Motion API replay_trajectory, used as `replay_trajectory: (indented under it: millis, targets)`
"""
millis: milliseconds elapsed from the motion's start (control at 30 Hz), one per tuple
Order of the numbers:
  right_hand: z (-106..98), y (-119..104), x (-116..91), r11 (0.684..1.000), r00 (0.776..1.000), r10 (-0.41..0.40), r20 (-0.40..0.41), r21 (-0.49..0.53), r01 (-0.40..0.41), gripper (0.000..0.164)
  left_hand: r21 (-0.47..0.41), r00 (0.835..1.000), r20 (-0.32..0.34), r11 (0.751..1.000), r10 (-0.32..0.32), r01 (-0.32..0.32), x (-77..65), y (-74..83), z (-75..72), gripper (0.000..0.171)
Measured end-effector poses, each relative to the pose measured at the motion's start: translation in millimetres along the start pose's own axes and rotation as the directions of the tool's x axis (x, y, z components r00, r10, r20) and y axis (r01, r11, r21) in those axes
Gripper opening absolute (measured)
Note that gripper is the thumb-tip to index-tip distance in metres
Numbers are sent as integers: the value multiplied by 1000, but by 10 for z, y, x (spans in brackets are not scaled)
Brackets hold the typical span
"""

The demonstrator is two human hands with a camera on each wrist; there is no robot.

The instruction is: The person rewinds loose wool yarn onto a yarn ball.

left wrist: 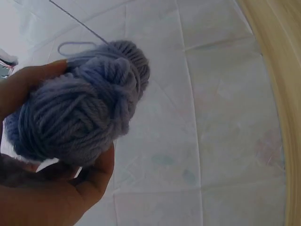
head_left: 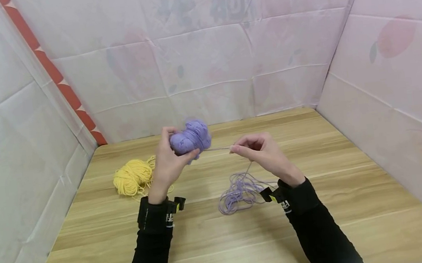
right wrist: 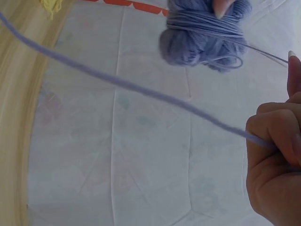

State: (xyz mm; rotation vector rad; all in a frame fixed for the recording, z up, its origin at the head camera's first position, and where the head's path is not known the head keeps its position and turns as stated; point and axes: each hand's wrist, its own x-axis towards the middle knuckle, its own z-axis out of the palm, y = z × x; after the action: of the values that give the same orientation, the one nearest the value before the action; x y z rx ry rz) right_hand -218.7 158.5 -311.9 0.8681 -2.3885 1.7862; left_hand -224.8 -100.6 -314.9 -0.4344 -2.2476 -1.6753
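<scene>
Left hand (head_left: 169,164): fingers and thumb spread around the purple yarn ball (head_left: 191,138), gripping it by its sides.
Purple yarn ball: held above the far half of the wooden table (head_left: 209,253), strands wrapped about its middle, a small loop sticking out.
Right hand (head_left: 266,153): thumb and forefinger closed in a pinch on the purple strand (head_left: 218,149), which runs straight left to the ball.
Loose purple yarn (head_left: 238,195): tangled on the table, nearer than the right hand.
Yellow yarn bundle (head_left: 132,178): on the table, left of the left hand.
</scene>
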Motion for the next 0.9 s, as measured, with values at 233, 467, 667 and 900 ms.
replay_trajectory:
  millis: [233,467,667,900]
  targets:
    - [-17,-41,0,1000,1000,-14,-17,9,14,15,208,963,247,964,112,-165,-41,24,115,62]
    - [6,11,23,1000,999,-19,-34,4,19,13,212,890,436,945,135,-248,-80,16,208,62]
    - [32,71,46,1000,999,-5,-42,-2,5,12,190,838,515,929,180,-316,-93,33,231,59]
    - [61,128,84,999,1000,6,-28,32,-5,13,75,799,574,960,180,-270,-103,84,190,58]
